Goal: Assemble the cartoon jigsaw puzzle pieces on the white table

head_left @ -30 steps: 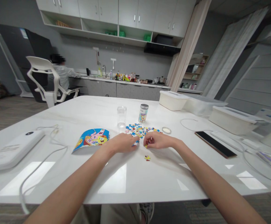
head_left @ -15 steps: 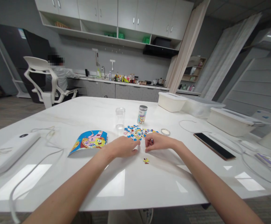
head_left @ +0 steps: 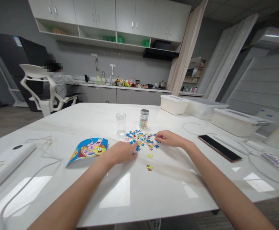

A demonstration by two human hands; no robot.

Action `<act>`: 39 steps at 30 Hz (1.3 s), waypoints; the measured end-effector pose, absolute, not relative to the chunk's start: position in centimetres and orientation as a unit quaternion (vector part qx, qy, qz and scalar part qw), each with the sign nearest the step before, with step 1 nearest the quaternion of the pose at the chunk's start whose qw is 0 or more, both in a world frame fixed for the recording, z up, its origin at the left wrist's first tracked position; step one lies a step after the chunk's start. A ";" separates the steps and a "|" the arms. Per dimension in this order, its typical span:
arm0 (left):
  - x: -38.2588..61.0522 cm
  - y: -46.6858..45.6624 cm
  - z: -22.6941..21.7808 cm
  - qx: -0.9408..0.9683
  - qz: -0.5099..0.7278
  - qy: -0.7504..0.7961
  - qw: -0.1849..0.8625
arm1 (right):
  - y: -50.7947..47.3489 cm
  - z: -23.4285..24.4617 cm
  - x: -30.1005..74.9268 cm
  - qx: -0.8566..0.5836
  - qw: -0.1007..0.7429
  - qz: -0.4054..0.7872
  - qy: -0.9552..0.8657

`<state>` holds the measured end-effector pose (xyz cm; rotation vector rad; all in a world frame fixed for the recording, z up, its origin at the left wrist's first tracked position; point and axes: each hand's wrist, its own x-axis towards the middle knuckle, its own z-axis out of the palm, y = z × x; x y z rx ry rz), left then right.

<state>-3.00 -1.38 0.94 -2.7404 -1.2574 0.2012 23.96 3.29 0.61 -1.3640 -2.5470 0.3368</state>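
A loose pile of jigsaw pieces (head_left: 141,138), mostly blue, lies on the white table. My left hand (head_left: 123,151) rests at its near left edge, fingers stretched toward the pieces, thumb apart. At the right edge, my right hand (head_left: 170,138) hovers with loosely curved fingers and a gap above the thumb; no piece shows in it. A single yellow piece (head_left: 150,156) lies just in front of the pile. Closer to me sits a small yellow and brown cluster of pieces (head_left: 149,167). The curved cartoon picture sheet (head_left: 89,149) lies left of my left hand.
Behind the pile stand a clear jar (head_left: 121,124) and a labelled jar with a metal lid (head_left: 144,119). A dark phone-like slab (head_left: 218,148), cables and white bins (head_left: 174,104) are at right. A white device (head_left: 10,163) lies left. A person (head_left: 59,83) sits beyond the table.
My right hand has moved away and to the right, to the pile's edge, uncovering the single yellow piece. My left hand has drawn slightly left. The view has shifted a little.
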 end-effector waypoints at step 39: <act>-2.1 0.1 -0.9 -0.902 -0.001 -0.406 0.147 | 4.3 -3.9 20.3 -0.488 0.214 0.056 -0.844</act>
